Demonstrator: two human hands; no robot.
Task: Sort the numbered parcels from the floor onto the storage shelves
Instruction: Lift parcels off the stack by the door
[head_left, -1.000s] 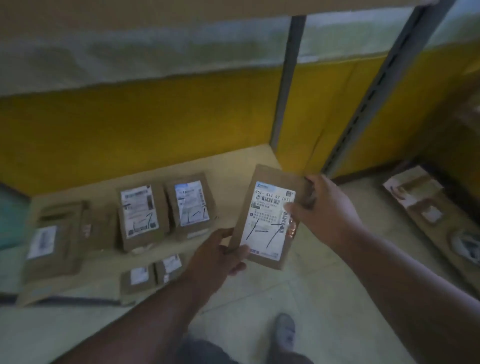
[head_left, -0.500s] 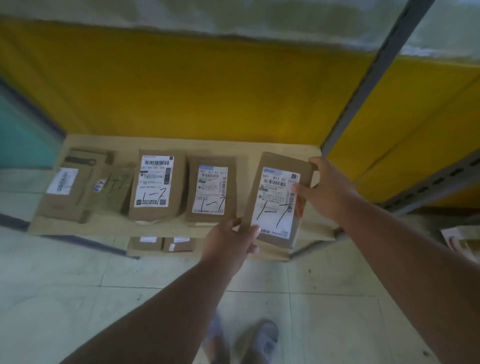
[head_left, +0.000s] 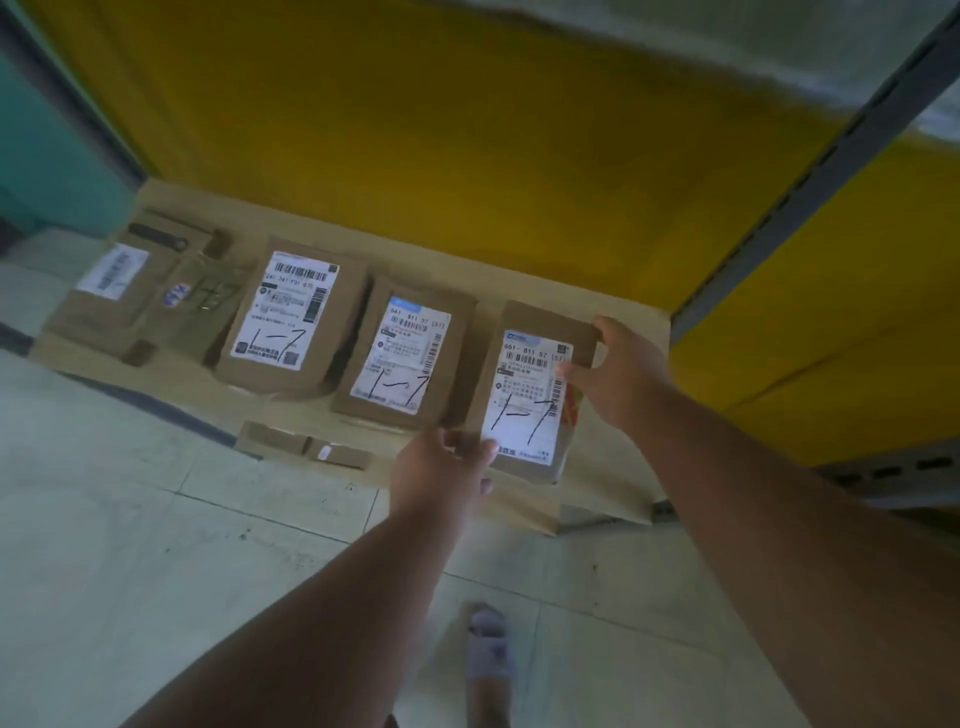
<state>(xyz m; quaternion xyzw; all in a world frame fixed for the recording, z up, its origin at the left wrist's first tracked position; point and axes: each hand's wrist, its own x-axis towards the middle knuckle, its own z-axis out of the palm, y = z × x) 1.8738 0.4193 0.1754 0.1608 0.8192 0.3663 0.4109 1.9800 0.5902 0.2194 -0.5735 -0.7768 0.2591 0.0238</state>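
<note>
A brown cardboard parcel (head_left: 524, 410) with a white label marked "1-7" lies low over the right part of the pale wooden shelf (head_left: 618, 447). My left hand (head_left: 441, 467) grips its near left corner. My right hand (head_left: 618, 374) pinches its far right edge, thumb on the label. To its left lie two more parcels marked "1-7", one in the middle (head_left: 405, 358) and a larger one (head_left: 291, 317). A flat brown parcel (head_left: 140, 291) fills the shelf's left end.
A grey metal shelf upright (head_left: 810, 171) rises at the right before a yellow wall (head_left: 467, 130). Small boxes (head_left: 306, 447) sit on a lower board under the shelf's front edge. Pale floor tiles (head_left: 156, 545) and my sandalled foot (head_left: 488, 649) lie below.
Both hands have carried the parcel forward and down onto the shelf, beside the other two "1-7" parcels. The view has closed in on the shelf.
</note>
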